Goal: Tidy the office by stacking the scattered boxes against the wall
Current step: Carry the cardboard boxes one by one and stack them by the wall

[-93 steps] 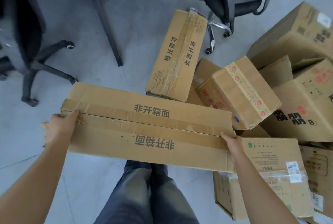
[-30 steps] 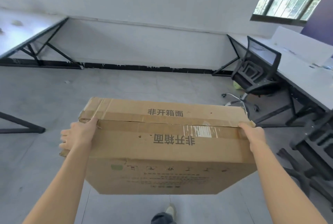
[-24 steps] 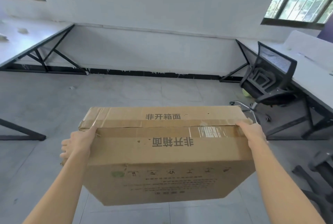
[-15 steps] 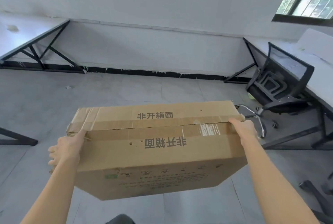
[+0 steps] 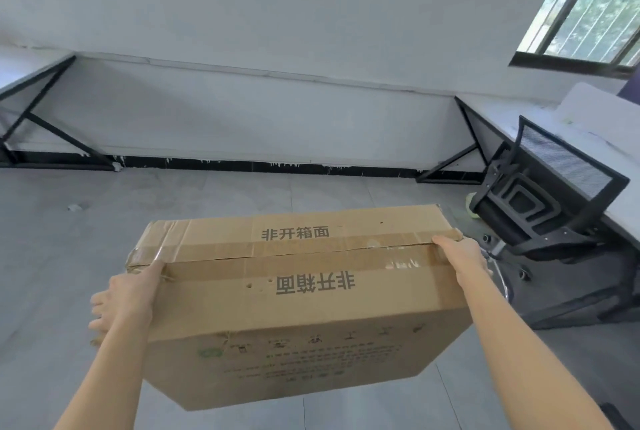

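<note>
I carry a long brown cardboard box (image 5: 301,305) with taped seam and black Chinese print, held in the air in front of me. My left hand (image 5: 126,298) grips its left end, thumb on top and fingers wrapped around the side. My right hand (image 5: 459,256) grips the right end near the far top corner. The white wall (image 5: 263,118) with a black skirting strip lies ahead across bare grey floor. No other boxes are in view.
A black mesh office chair (image 5: 550,201) stands at the right beside a white desk (image 5: 588,139). Another black-framed desk (image 5: 31,104) sits at the far left. A barred window (image 5: 588,10) is at the upper right. Open grey floor (image 5: 173,201) stretches to the wall.
I lifted the box from the pile of boxes and turned toward the wall. Over the last second the wall has come closer and the chair has shifted right in view.
</note>
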Available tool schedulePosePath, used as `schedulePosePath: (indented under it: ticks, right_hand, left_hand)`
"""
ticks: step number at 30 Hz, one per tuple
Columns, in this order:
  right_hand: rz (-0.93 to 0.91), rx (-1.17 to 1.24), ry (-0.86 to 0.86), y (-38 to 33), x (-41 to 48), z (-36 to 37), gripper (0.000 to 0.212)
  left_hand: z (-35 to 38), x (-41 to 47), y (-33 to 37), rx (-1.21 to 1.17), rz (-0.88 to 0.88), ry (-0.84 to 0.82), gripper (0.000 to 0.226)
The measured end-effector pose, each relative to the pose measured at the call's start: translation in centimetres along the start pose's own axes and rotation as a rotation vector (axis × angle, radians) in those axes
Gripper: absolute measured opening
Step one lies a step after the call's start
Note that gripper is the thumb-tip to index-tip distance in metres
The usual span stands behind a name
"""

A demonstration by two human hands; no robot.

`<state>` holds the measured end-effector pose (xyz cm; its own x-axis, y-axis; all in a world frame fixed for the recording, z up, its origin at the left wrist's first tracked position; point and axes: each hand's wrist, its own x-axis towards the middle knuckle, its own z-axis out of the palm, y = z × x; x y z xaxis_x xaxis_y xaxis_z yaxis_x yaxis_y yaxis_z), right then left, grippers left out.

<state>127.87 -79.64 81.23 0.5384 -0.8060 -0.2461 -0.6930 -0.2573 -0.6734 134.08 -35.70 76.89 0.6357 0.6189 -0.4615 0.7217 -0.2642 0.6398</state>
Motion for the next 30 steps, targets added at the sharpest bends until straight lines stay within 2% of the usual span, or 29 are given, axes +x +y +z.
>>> schedulePosePath:
  ticks: [5,8,13,21,30]
  right_hand:
    - [0.082,0.096,0.053,-1.2,5.0,1.1,0.057]
    - [0.139,0.185,0.072,-0.6,8.5,1.2,0.055]
    - [0.206,0.186,0.102,-0.1,17.5,0.2,0.061]
    - [0.187,0.161,0.091,-1.9,32.9,-2.8,0.060]
    - [0.138,0.143,0.037,-7.4,45.8,-2.1,0.053]
  left_hand:
    - [5.2,2.7,7.2,0.068,0.070,-0.029,0.084]
    - [9.3,3.2,10.9,0.107,0.105,-0.048,0.082]
    - [17.9,2.5,17.8,0.180,0.123,-0.088,0.079]
    - [30.6,-0.3,26.4,0.200,0.105,-0.114,0.073]
    - [39.2,1.3,33.2,0.141,0.038,-0.090,0.075]
